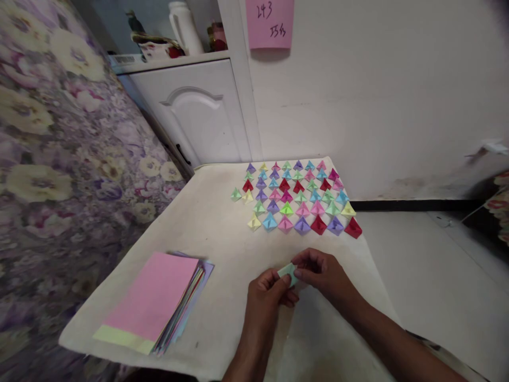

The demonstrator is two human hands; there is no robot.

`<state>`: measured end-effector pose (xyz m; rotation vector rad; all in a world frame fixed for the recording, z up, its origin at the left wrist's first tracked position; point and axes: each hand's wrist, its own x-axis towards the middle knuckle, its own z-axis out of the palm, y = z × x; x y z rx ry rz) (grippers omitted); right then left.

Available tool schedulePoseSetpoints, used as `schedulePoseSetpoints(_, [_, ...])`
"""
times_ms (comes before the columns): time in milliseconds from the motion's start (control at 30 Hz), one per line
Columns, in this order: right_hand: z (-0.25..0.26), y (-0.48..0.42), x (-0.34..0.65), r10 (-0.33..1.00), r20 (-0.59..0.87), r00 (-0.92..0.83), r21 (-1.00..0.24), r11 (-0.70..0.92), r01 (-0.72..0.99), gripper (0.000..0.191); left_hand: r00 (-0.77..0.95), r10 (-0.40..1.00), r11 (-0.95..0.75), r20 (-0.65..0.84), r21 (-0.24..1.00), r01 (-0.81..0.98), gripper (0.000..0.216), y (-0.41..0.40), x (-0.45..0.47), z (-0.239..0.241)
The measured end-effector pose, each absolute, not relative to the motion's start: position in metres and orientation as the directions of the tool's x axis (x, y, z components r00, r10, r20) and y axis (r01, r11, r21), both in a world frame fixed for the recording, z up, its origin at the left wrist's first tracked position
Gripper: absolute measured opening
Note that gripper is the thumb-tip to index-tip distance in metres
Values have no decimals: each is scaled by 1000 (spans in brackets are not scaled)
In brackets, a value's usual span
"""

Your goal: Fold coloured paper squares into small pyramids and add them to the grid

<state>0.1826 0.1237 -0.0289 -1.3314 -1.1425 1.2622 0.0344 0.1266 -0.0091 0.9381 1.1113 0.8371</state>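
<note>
Paper (287, 271), pale green, folded, at 5 o'clock from view centre; pinched in fingers of left hand (267, 293) and right hand (323, 270). From it: folded shapes (299, 197) in rows at 12 o'clock, sheet stack (153, 294) near 9 o'clock.

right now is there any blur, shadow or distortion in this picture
Head view: soft light, no strong glare; faint shadow under the pink wall note; upper right corner dark; floral fabric seems stretched toward the left edge; left hand and right hand fairly clear, creases of pale green paper hard to read.
</note>
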Motion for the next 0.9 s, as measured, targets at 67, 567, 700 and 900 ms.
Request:
schedulePoseSetpoints(67, [-28, 124, 183, 992, -123, 33, -992, -124, 13, 18, 234, 906, 380, -352, 921, -86, 18, 127, 35, -9])
schedulePoseSetpoints(567, [-22, 122, 180, 990, -136, 28, -987, -134, -89, 12, 214, 929, 310, -301, 951, -6, 16, 128, 34, -14])
schedulePoseSetpoints(700, [-23, 123, 182, 990, -142, 6, -988, -141, -67, 12, 208, 932, 305, -298, 952, 1, 16, 128, 34, -14])
schedulePoseSetpoints(900, [-22, 124, 183, 991, -131, -17, -990, -130, 46, 10, 218, 929, 300, -299, 954, 29, 17, 127, 35, -14])
